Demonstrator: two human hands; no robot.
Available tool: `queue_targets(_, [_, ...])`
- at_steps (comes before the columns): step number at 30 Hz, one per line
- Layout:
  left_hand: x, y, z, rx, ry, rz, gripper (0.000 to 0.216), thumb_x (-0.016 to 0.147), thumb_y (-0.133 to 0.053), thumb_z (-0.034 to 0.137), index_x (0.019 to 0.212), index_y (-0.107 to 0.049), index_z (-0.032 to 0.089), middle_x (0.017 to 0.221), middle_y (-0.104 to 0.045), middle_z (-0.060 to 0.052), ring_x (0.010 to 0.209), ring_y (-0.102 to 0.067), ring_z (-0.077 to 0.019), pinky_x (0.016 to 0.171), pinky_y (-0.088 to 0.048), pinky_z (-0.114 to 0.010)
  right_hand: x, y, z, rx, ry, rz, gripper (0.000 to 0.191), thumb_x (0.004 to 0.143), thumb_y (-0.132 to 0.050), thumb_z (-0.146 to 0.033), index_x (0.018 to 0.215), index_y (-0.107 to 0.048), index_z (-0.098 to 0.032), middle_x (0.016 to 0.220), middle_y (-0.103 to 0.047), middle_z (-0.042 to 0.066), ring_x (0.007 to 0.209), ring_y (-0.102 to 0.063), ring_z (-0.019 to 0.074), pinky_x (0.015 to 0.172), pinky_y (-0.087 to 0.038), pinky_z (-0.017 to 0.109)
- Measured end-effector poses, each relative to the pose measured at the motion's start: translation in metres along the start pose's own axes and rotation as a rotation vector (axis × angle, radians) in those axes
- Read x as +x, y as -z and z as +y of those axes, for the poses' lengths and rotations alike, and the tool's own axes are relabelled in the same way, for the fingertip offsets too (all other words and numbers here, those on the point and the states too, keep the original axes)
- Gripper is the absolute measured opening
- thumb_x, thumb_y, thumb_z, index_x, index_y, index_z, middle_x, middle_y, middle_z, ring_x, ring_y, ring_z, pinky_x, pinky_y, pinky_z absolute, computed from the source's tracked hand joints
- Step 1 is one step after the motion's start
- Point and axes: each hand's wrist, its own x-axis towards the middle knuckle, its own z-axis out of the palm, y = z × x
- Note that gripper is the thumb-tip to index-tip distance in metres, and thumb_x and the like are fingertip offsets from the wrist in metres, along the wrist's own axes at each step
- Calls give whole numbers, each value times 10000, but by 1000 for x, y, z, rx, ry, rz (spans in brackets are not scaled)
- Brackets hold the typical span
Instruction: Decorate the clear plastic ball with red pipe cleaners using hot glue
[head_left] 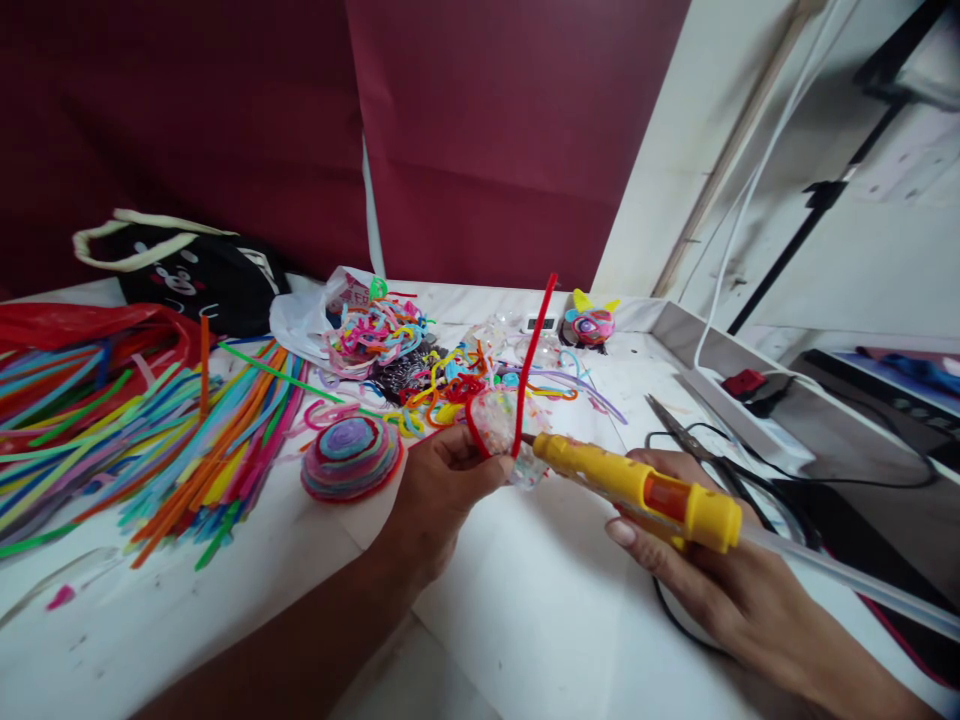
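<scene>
Pinching clear ball (498, 422) in left hand (439, 492), right hand (720, 585) clasping glue gun (637, 487)

**Craft worktable, hobby corner, domestic in look.** White tabletop (540, 610) set against a dark red fabric backdrop (487, 130) at 12 o'clock.

Evidence:
- Spread of straight multicoloured chenille stems (150, 440), 9 o'clock.
- Heap of curled multicoloured stem offcuts (420, 370), 12 o'clock.
- 1 round coiled pastel stem disc (350, 458), centre-left.
- 1 small pink stem figure with yellow ears (590, 325), 1 o'clock.
- 1 yellow plastic hot-glue gun (637, 487), centre.
- 1 pair of steel scissors (682, 430) and 1 white power strip with red switch (742, 400), 3 o'clock.
- 1 black cloth tote bag with cartoon bear face (195, 275), 10 o'clock.
</scene>
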Motion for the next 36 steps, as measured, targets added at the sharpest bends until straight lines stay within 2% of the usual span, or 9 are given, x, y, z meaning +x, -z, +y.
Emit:
queue_targets(9, [2,1,-1,-22,10,26,208,575,-789,133,778,-745,146,751,-735,-31,717,-653,-148,726,-515,-269,1,-2,0,-63,42,27,417,897,-501,-504,1222,-573,-252,1163,-666,64,980,-674,260,784,-586,349])
queue_targets(14, [2,2,-1,-26,-9,23,206,595,-789,137,796,-748,152,761,-737,-28,725,-656,-142,736,-519,-263,0,-2,-2,-60,41,32,440,893,-501,-513,1247,-552,-255,1183,-660,60,965,-672,247,776,-590,346])
queue_targets(22, [0,0,1,-24,10,26,230,584,-791,135,809,-748,142,745,-733,-34,719,-657,-147,736,-519,-271,-1,0,-2,-46,-17,2,430,902,-482,-531,1221,-601,-267,1138,-685,52,905,-684,235,793,-589,353])
queue_targets(27, [0,1,0,-6,5,14,216,582,-795,148,793,-750,149,760,-738,-36,742,-664,-157,745,-514,-277,-2,0,1,9,-17,-14,435,905,-492,-514,1255,-589,-274,1086,-707,52,924,-690,250,851,-583,370])
queue_targets(36, [-1,1,0,53,-9,-2,187,593,-781,152,776,-744,151,757,-736,-29,732,-661,-156,728,-507,-272,-2,-2,6,25,-24,6,352,900,-529,-476,1177,-628,-283,1235,-642,42,1004,-656,246,881,-562,360])
